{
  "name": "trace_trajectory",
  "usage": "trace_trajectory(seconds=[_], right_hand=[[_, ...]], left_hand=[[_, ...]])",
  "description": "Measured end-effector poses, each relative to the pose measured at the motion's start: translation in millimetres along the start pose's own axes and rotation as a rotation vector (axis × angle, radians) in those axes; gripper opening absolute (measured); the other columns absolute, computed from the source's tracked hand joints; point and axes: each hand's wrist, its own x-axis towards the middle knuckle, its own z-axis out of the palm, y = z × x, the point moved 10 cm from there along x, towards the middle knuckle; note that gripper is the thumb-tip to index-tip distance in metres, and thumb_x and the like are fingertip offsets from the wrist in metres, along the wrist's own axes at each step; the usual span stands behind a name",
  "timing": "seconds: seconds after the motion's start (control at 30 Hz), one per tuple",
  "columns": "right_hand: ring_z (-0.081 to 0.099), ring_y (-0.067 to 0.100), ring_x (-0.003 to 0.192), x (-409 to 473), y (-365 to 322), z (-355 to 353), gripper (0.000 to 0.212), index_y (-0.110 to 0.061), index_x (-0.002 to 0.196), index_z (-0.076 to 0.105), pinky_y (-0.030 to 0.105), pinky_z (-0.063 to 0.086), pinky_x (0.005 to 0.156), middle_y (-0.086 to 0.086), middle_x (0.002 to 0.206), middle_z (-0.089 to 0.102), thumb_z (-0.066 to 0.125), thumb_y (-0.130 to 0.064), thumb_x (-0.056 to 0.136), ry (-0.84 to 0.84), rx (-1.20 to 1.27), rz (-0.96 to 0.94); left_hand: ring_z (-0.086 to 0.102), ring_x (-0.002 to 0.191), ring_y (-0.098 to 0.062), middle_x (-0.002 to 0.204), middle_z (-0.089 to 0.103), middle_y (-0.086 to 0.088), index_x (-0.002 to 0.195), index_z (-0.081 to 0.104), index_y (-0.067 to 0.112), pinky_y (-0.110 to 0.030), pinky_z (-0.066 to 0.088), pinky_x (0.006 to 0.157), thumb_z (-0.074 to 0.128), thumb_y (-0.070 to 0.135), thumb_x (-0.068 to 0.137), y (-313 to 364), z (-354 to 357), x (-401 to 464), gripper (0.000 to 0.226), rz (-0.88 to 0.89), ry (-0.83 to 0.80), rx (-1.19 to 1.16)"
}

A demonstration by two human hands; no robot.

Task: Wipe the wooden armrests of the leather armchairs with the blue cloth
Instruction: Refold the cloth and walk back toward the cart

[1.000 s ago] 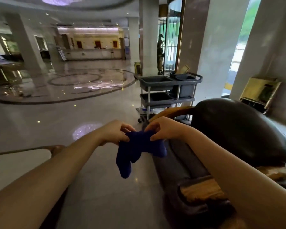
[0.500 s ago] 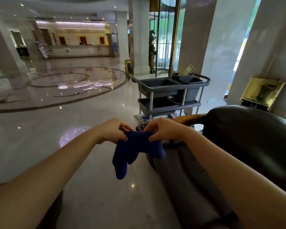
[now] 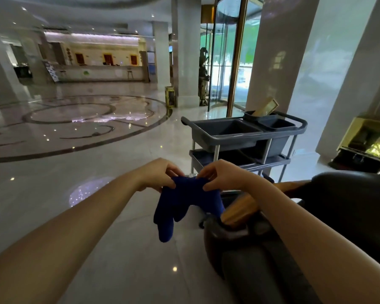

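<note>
Both my hands pinch the top edge of a dark blue cloth (image 3: 184, 202) that hangs bunched in the air in front of me. My left hand (image 3: 160, 174) grips its left corner, my right hand (image 3: 219, 175) its right corner, fingertips nearly touching. Just below and right of the cloth is a dark leather armchair (image 3: 349, 207) with a curved wooden armrest (image 3: 239, 209); a second strip of wood (image 3: 292, 185) shows behind my right wrist. The cloth hangs beside the armrest's front end; whether it touches it I cannot tell.
A grey two-shelf cleaning cart (image 3: 239, 137) with tubs stands right behind my hands. A brass stand (image 3: 369, 143) sits by the pillar at right. Polished marble floor (image 3: 75, 194) stretches left towards a reception desk; a revolving glass door (image 3: 228, 62) is ahead.
My view has swung right and nearer to the cart. Both hands keep the same pinch on the cloth. The armchair's wooden armrest front has come into sight under my right wrist.
</note>
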Motion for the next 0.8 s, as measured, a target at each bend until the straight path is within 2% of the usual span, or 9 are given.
trace_trajectory(seconds=[0.17,0.27,0.47,0.67,0.73,0.8], right_hand=[[0.064,0.01,0.082,133,35,-53,0.03,-0.019,0.107,0.065,0.021,0.056,0.067,-0.011,0.087,0.064,0.067,-0.011,0.078,0.007,0.037,0.022],[0.062,0.008,0.08,212,50,-81,0.031,-0.016,0.109,0.065,0.016,0.054,0.06,-0.013,0.085,0.063,0.067,-0.009,0.079,0.011,0.039,0.026],[0.065,0.013,0.085,354,92,-126,0.031,-0.014,0.109,0.065,0.021,0.057,0.063,-0.008,0.089,0.065,0.067,-0.009,0.079,0.015,0.032,0.063],[0.065,0.011,0.083,477,131,-207,0.032,-0.014,0.11,0.063,0.014,0.052,0.056,-0.006,0.09,0.065,0.067,-0.008,0.079,0.156,0.06,0.151],[0.066,0.015,0.085,511,148,-236,0.033,-0.011,0.111,0.063,0.019,0.056,0.06,-0.002,0.092,0.066,0.067,-0.008,0.079,0.206,0.058,0.194],[0.066,0.019,0.089,541,170,-268,0.033,-0.011,0.111,0.063,0.025,0.058,0.067,0.003,0.096,0.066,0.067,-0.007,0.079,0.275,0.06,0.236]], left_hand=[[0.062,0.083,-0.009,0.09,0.061,0.008,0.11,0.06,0.018,-0.02,0.054,0.06,0.059,-0.002,0.078,-23,-74,123,0.038,0.0,0.018,0.019],[0.062,0.085,-0.012,0.092,0.061,0.006,0.111,0.06,0.018,-0.021,0.054,0.062,0.059,-0.002,0.079,-44,-120,193,0.038,-0.001,0.043,0.016],[0.061,0.079,-0.006,0.088,0.061,0.009,0.108,0.06,0.02,-0.017,0.052,0.056,0.059,-0.001,0.079,-83,-192,339,0.036,0.027,-0.004,0.03],[0.062,0.095,-0.018,0.104,0.062,-0.003,0.113,0.059,0.015,-0.022,0.055,0.065,0.057,-0.001,0.081,-65,-278,486,0.036,0.203,-0.065,0.14],[0.063,0.097,-0.02,0.107,0.063,-0.005,0.113,0.061,0.014,-0.025,0.056,0.07,0.056,-0.001,0.082,-55,-301,536,0.035,0.245,-0.096,0.187],[0.063,0.093,-0.018,0.103,0.063,-0.003,0.112,0.062,0.015,-0.022,0.055,0.066,0.056,-0.002,0.082,-43,-318,590,0.035,0.285,-0.113,0.23]])
